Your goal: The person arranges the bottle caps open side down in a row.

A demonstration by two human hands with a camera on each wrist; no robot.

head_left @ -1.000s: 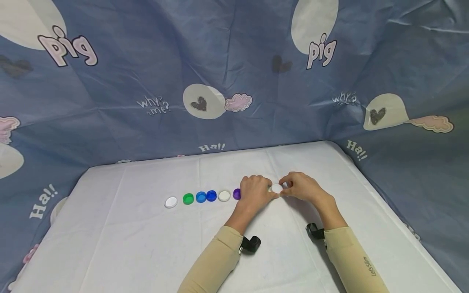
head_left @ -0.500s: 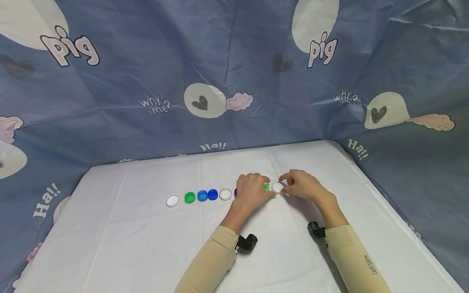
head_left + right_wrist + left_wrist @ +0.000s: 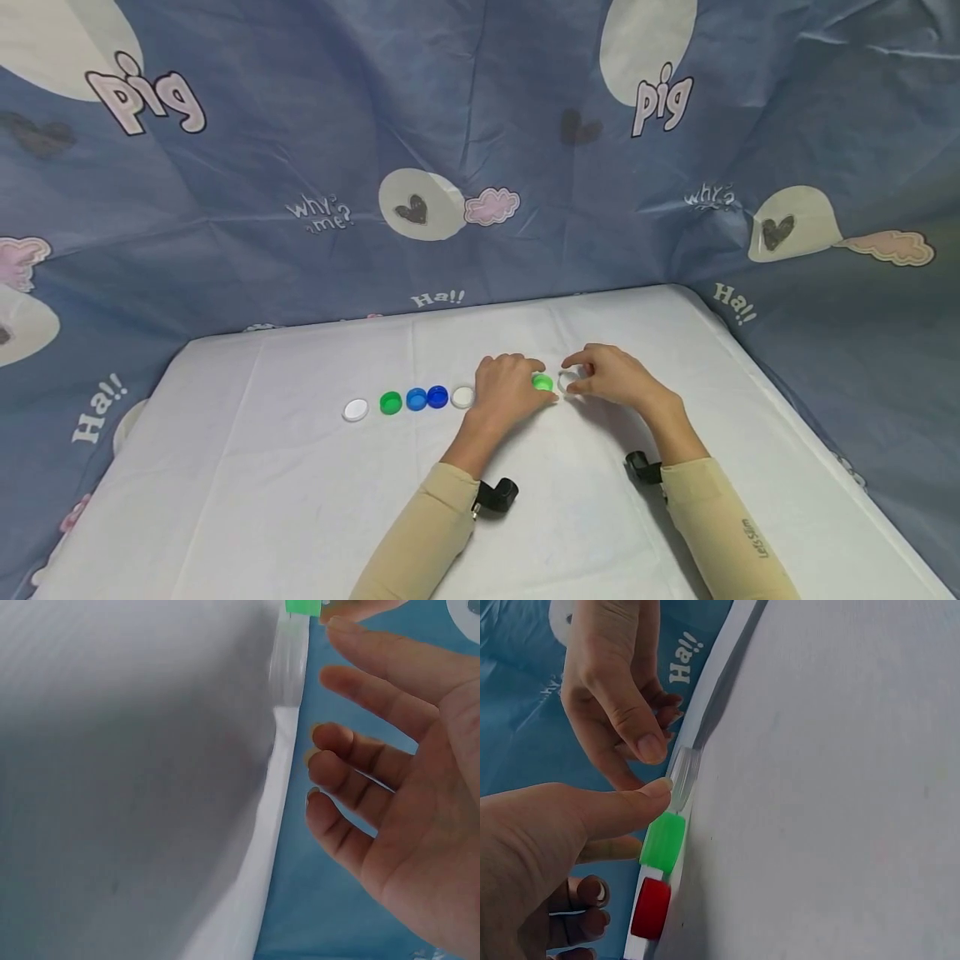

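A clear round cap (image 3: 567, 382) lies on the white cloth at the right end of a row of bottle caps. My right hand (image 3: 618, 379) hovers at it, thumb and forefinger apart, the thumb overlapping its near side in the head view. The right wrist view shows that hand's fingers (image 3: 360, 746) loosely extended beside the clear cap (image 3: 289, 664), with nothing in them. My left hand (image 3: 510, 387) arches over the row, thumb and forefinger spread around a light green cap (image 3: 542, 382). In the left wrist view a red cap (image 3: 651, 908) lies next to the green one.
Further left in the row are an off-white cap (image 3: 462, 397), a dark blue cap (image 3: 437, 397), a light blue cap (image 3: 416, 399), a green cap (image 3: 391, 403) and a white cap (image 3: 356, 409). A patterned blue curtain (image 3: 337, 267) hangs behind the table (image 3: 262, 500).
My left hand has drawn left from the clear cap, uncovering the light green one. My right hand has shifted slightly, its thumb now over the clear cap's edge in the head view.
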